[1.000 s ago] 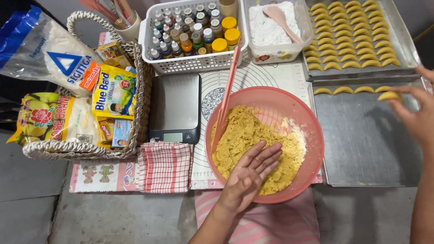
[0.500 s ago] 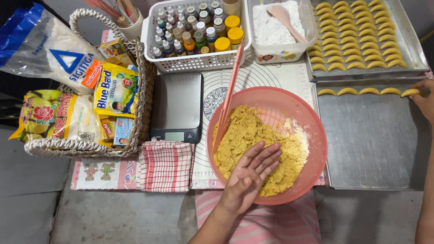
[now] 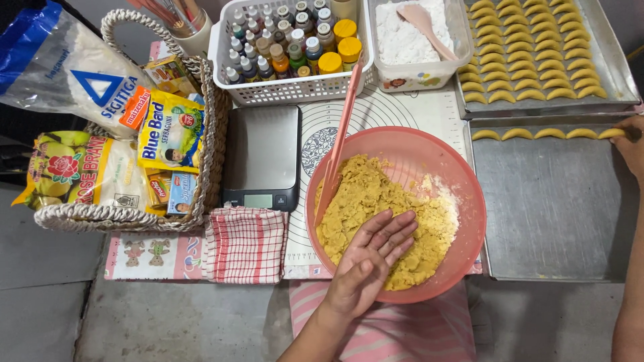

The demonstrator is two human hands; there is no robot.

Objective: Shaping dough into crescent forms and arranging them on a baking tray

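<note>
Left hand (image 3: 376,258) lies flat, fingers spread, palm down on the yellow crumbly dough (image 3: 376,201) inside the pink mixing bowl (image 3: 463,201). A pink spatula (image 3: 339,144) leans against the bowl's rim. Right hand (image 3: 632,146) is at the frame's right edge, fingertips touching the end crescent-shaped dough piece (image 3: 612,133) in the row on the near baking tray (image 3: 557,208); whether it pinches cannot be told. A digital kitchen scale (image 3: 261,157) sits just left of the bowl.
</note>
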